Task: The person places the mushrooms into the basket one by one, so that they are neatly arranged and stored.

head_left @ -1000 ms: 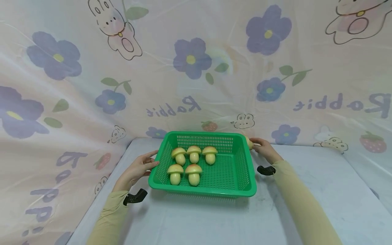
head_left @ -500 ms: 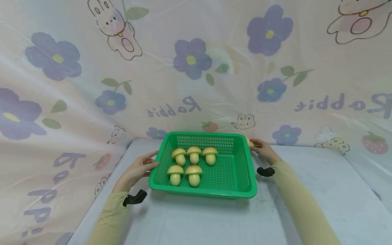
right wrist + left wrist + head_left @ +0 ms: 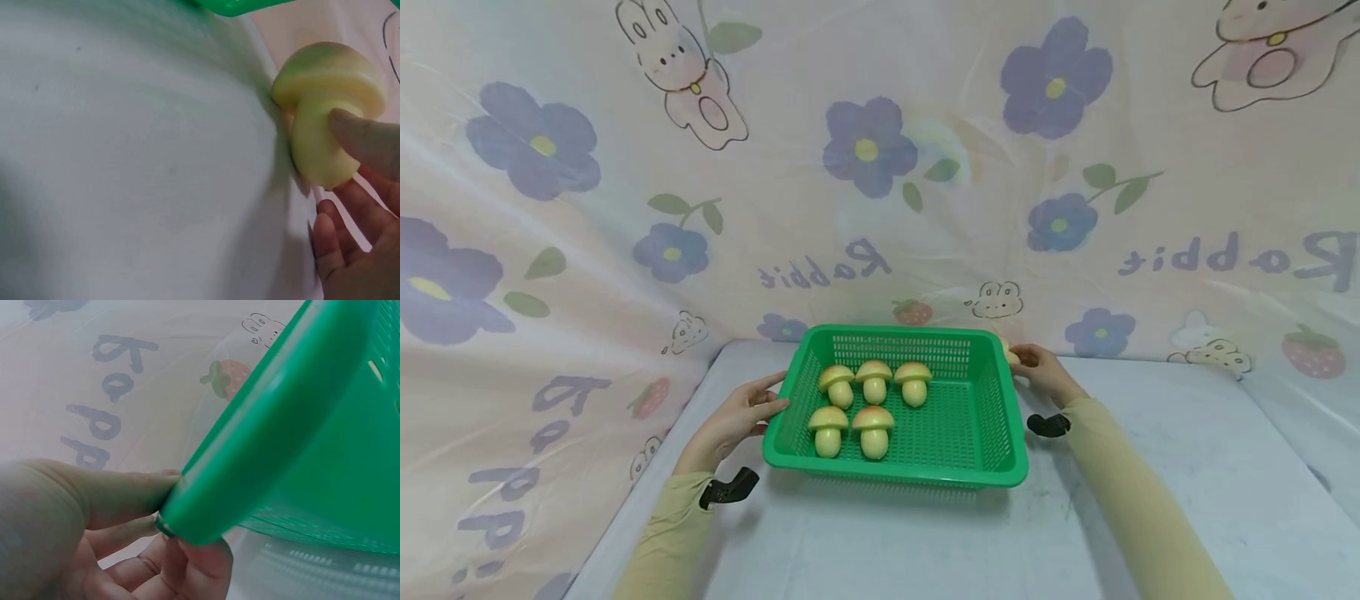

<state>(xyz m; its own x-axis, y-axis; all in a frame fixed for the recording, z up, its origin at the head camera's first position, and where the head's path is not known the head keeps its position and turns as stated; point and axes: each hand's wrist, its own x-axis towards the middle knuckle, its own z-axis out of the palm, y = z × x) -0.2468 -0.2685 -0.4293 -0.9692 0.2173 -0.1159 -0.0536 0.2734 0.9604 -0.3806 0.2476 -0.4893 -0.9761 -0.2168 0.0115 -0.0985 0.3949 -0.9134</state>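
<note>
A green plastic basket [image 3: 895,477] stands on the table with several yellow toy mushrooms [image 3: 874,432] lying in its left half. At its left side my left hand [image 3: 733,418] holds the rim; in the left wrist view the thumb lies on the rim [image 3: 262,431] and the other fingers are below it. Beyond the basket's right wall, my right hand [image 3: 1047,372] grips another toy mushroom [image 3: 325,137] by the stem. The head view shows only a sliver of that mushroom, the rest being hidden by the basket and fingers.
A white cloth covers the table [image 3: 850,550]. Behind and to the left hangs a printed curtain [image 3: 940,242] with flowers and rabbits, meeting the table's back edge close behind the basket and right hand. Black wrist mounts [image 3: 730,488] sit on both wrists.
The mushroom at my right hand shows slightly less beyond the basket wall than a second ago. Basket, left hand and the mushrooms inside keep their places.
</note>
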